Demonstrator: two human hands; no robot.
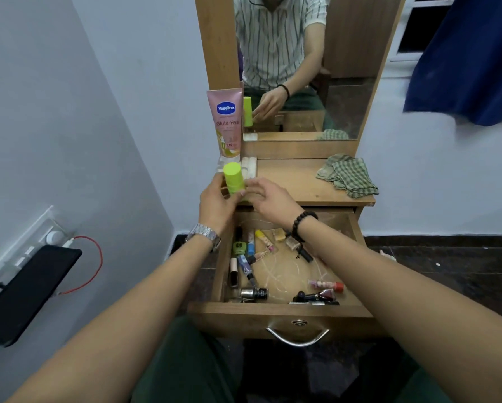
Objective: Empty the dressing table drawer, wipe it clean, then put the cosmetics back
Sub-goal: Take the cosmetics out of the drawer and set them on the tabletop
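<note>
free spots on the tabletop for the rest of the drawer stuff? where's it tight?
Bare wood lies on the tabletop between the white tray at the left and the checked cloth at the right, back to the mirror's base. The left rear corner is crowded: Vaseline tube, tray, and both hands around the green bottle. The drawer is cluttered along its left and front.

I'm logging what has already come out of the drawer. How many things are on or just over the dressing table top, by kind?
Pink lotion tube: 1
Lime-green bottle, gripped by the left hand: 1
Checked cloth: 1
White item, kind unclear: 1
Total: 4
</note>
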